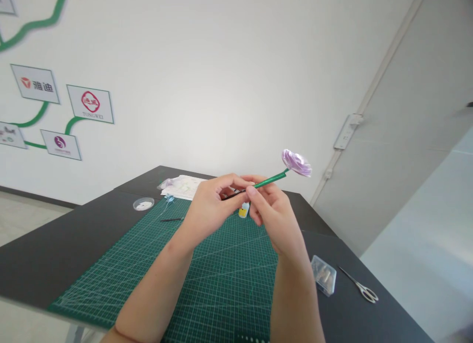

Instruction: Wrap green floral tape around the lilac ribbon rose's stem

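Note:
A lilac artificial flower (pixel 296 163) on a green-wrapped stem (pixel 271 180) is held up above the cutting mat, tilted with its bloom to the upper right. My right hand (pixel 277 210) pinches the stem near its middle between thumb and fingers. My left hand (pixel 212 202) closes round the dark lower end, which runs in line with the green part. Whether that dark end is bare stem or a separate stick I cannot tell. Behind my hands stands a small bottle with a yellow label (pixel 243 211), partly hidden.
The green cutting mat (pixel 229 279) covers the middle of a black table (pixel 92 234). At its far left are a round clear dish (pixel 143 204), a small blue flower (pixel 169 198), a dark stick (pixel 172 220) and white paper (pixel 185 185). Scissors (pixel 362 288) lie right of a clear plastic box (pixel 323 275).

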A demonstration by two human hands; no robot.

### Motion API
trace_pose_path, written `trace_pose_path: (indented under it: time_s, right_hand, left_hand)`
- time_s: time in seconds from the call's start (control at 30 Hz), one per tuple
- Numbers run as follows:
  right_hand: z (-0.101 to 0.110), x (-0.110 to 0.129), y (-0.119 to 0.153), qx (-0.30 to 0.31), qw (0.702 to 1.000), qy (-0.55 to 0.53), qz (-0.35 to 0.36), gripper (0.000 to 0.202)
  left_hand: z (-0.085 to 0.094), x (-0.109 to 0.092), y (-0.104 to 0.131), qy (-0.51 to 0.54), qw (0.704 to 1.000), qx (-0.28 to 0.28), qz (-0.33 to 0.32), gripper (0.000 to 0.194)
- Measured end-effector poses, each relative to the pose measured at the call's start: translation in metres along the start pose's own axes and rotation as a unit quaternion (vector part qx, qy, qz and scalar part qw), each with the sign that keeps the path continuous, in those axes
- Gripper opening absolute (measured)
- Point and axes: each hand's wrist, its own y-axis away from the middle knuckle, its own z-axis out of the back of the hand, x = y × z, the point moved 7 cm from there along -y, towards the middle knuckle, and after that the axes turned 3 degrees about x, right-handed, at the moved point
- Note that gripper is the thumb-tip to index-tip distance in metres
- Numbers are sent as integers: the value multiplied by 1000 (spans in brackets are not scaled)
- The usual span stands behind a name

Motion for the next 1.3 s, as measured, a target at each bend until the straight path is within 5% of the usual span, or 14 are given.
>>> trace_pose_path:
  time_s: [0.17,0.5,0.8,1.3]
  right_hand:
    - [-3,5,1,-82,996,-17,34,29]
    - [1,3,3,-95,995,-7,22,27]
    - [3,5,6,-89,996,10,27,26]
    - [3,13,10,-94,993,54,46,23]
  left_hand:
    - [0,1,2,-11,1000,-14,3,10]
    - [9,-1,3,-96,990,-95,-28,11]
    - [6,-9,6,-152,987,-43,-31,9]
    - [6,-5,3,-88,995,-52,-13,22]
